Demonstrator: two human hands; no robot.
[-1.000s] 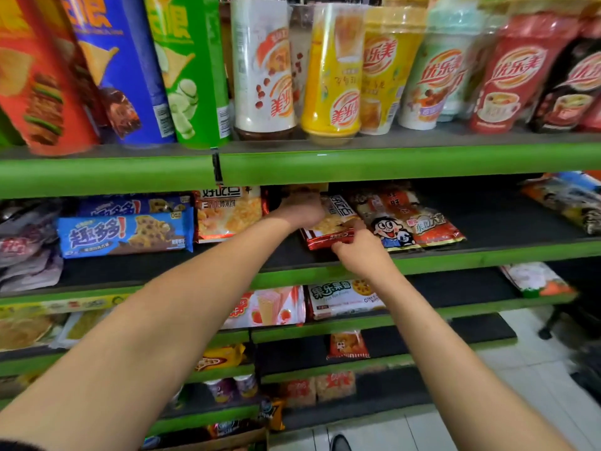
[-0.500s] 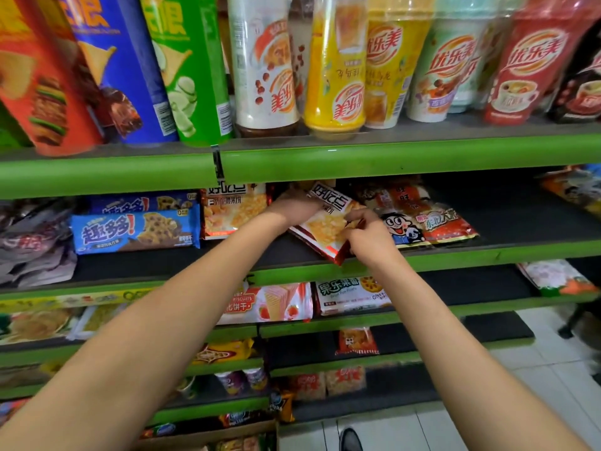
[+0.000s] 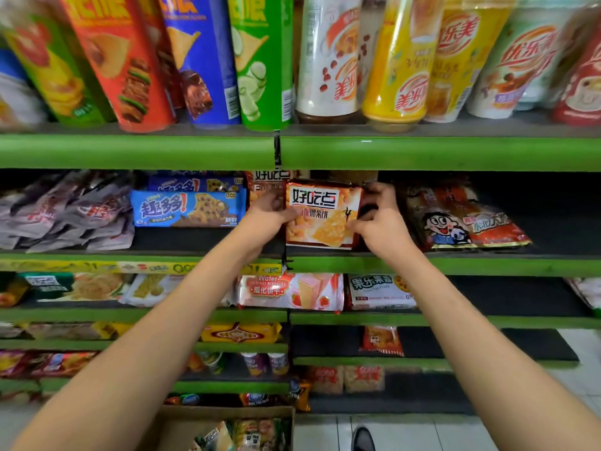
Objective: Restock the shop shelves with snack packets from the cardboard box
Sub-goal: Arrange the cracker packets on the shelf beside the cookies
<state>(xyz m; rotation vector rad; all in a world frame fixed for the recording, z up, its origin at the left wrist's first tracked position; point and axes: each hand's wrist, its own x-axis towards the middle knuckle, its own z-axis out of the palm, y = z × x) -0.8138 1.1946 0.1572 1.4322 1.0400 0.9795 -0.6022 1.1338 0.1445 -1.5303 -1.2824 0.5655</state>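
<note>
Hands (image 3: 383,222) around upright snack packet (image 3: 322,216)

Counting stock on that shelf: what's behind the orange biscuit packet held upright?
Behind the orange biscuit packet, to its left, a second matching packet shows partly. Anything directly behind it is covered.

Drink cups (image 3: 396,60) above; shoe (image 3: 363,439) below.

Head view: faces the green shelves (image 3: 422,154) close up, angled downward.
Lowest edge: cardboard box (image 3: 182,424) below the shelves.
</note>
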